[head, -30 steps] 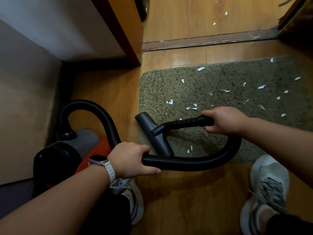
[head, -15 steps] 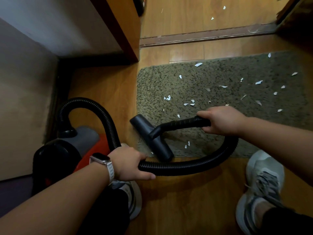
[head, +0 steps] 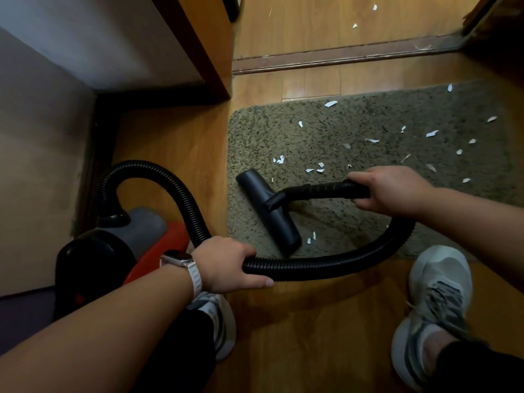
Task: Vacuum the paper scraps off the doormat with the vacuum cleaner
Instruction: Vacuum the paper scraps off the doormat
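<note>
The right hand (head: 388,192) is closed around the black handle tube (head: 320,190) of the vacuum cleaner, fingers wrapped fully over it. The left hand (head: 226,263) is closed around the ribbed black hose (head: 326,266), thumb laid along its near side. A pale watch (head: 181,260) is worn on the left wrist.

The flat black nozzle (head: 269,212) is set on the doormat (head: 283,131), left of the right hand and just beyond the left hand, lying slantwise near the mat's left edge. The hose is looped from under the right hand, along the mat's near edge, through the left hand, then arched up and down to the vacuum body (head: 113,245), which is left of the left hand on the wooden floor (head: 175,143). The body is black, grey and red; whatever is in its dust container cannot be seen.

White paper scraps (head: 314,168) are scattered over the mat, mostly beyond the right hand and to its right. A pair of scraps (head: 311,238) is seen just right of the nozzle's near end, between the two hands. A few more scraps (head: 354,25) are seen on the floor past the door threshold (head: 340,56).

Grey sneakers are seen near both forearms: one (head: 436,302) under the right arm, one (head: 218,321) partly hidden by the left arm.
</note>
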